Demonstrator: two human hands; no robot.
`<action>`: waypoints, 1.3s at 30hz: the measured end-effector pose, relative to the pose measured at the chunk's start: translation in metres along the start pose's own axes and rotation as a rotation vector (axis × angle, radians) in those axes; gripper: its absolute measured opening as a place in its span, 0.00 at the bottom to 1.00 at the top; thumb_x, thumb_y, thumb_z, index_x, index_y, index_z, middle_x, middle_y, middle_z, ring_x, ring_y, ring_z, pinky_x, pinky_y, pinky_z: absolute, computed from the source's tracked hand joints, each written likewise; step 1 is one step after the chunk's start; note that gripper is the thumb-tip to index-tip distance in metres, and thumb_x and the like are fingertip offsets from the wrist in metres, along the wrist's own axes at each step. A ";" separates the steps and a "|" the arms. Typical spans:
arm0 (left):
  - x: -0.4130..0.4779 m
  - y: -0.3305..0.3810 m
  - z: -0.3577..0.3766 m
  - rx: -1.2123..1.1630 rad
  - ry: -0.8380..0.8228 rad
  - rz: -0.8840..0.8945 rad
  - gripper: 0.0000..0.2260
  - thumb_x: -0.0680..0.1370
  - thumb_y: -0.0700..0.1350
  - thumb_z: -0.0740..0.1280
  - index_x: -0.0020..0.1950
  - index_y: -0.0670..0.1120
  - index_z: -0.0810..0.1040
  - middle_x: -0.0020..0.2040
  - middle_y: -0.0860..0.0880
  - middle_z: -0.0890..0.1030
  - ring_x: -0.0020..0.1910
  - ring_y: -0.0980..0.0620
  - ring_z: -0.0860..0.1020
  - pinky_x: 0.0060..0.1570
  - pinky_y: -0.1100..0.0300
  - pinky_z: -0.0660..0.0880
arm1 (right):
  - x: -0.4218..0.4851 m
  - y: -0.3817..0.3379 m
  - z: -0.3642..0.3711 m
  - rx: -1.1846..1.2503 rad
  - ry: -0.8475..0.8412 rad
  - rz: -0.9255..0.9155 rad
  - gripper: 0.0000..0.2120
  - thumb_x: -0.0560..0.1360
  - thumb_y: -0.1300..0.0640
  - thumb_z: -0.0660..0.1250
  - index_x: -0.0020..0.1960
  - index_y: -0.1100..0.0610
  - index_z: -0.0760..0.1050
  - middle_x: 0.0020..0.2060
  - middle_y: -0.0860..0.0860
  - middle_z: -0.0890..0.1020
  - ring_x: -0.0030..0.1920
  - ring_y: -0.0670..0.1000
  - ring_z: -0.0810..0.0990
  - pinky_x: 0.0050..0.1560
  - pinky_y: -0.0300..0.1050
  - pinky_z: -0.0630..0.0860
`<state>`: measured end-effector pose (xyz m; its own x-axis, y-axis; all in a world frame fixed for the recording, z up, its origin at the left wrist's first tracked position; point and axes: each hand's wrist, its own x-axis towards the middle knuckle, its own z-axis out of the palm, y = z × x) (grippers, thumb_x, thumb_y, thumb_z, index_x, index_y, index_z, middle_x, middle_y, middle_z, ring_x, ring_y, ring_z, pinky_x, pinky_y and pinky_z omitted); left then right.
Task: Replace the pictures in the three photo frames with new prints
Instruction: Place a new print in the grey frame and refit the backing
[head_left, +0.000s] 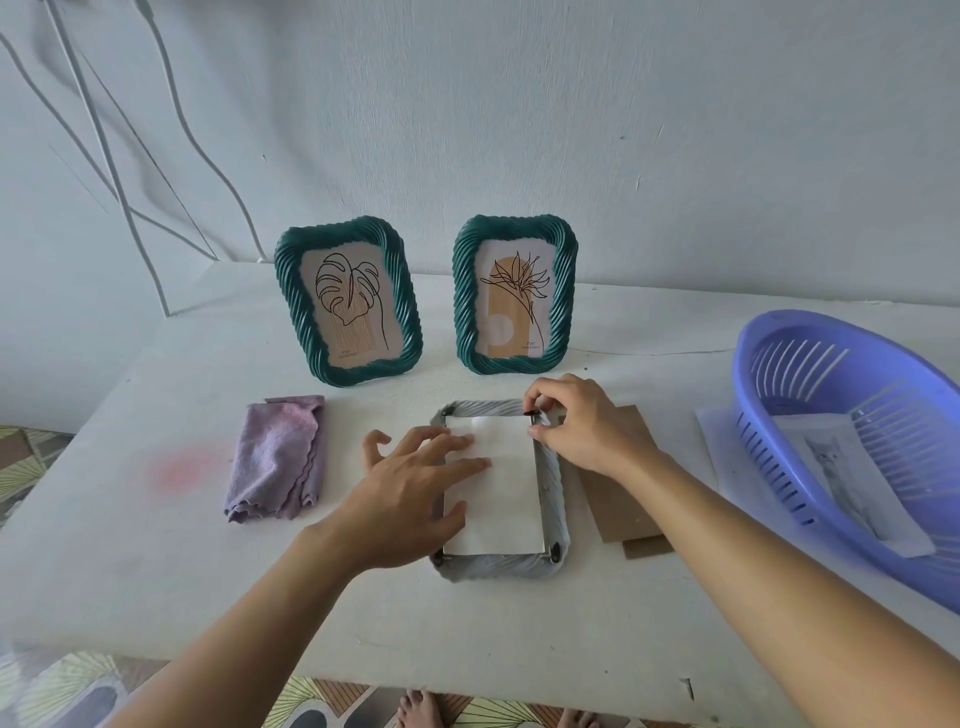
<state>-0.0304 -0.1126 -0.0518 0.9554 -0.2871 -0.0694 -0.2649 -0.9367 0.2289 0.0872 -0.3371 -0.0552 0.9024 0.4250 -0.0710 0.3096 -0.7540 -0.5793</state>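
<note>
Both hands work over a third frame (501, 564) that lies face down on the white worktop (156, 545), close to its near edge. Spread flat, the left hand (415, 488) presses its fingers and thumb down on a white sheet (506, 493) seated in the back of that frame, gripping nothing. At the frame's far right corner the right hand (576, 421) pinches a small dark retaining tab (531, 413) between thumb and forefinger. Similar tabs show at the two near corners of the frame. Just to the right of it, partly under the right forearm, lie brown cardboard backing pieces (618, 499), flat on the worktop. Behind the work, near the wall, stand two green twisted-rim frames upright: the left frame (348, 299) holds a line drawing of a split leaf, the right frame (514, 293) a line drawing of a spiky flower on tan shapes. A folded lilac cloth (278, 457) lies to the left of the hands, apart from the frame. At the right edge sits a blue slotted plastic basket (779, 405), tilted, with a grey print (831, 457) inside it; the picture on it is too faint to tell. More paper (727, 457) lies under the basket's near left side.
</note>
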 end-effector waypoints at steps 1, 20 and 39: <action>0.000 0.000 0.000 -0.002 0.001 -0.001 0.23 0.77 0.59 0.59 0.73 0.66 0.66 0.76 0.60 0.64 0.75 0.56 0.58 0.63 0.43 0.50 | 0.000 0.000 0.000 0.000 0.001 -0.004 0.08 0.73 0.54 0.73 0.48 0.45 0.76 0.47 0.47 0.76 0.50 0.52 0.74 0.50 0.50 0.76; 0.001 0.001 -0.002 0.023 -0.011 -0.001 0.23 0.77 0.59 0.59 0.73 0.66 0.66 0.76 0.61 0.64 0.76 0.56 0.58 0.64 0.43 0.49 | -0.001 0.002 0.012 0.051 0.239 -0.047 0.04 0.76 0.53 0.71 0.44 0.52 0.82 0.40 0.46 0.83 0.41 0.46 0.79 0.42 0.47 0.79; -0.002 -0.003 -0.003 0.009 -0.022 0.015 0.28 0.75 0.63 0.53 0.76 0.62 0.62 0.78 0.59 0.60 0.76 0.56 0.58 0.66 0.43 0.50 | -0.007 -0.002 0.016 0.027 0.266 -0.048 0.05 0.74 0.51 0.72 0.45 0.52 0.79 0.38 0.47 0.81 0.39 0.48 0.78 0.39 0.45 0.78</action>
<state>-0.0312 -0.1089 -0.0491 0.9482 -0.3052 -0.0877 -0.2801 -0.9340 0.2218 0.0756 -0.3307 -0.0666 0.9351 0.3104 0.1711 0.3489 -0.7209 -0.5989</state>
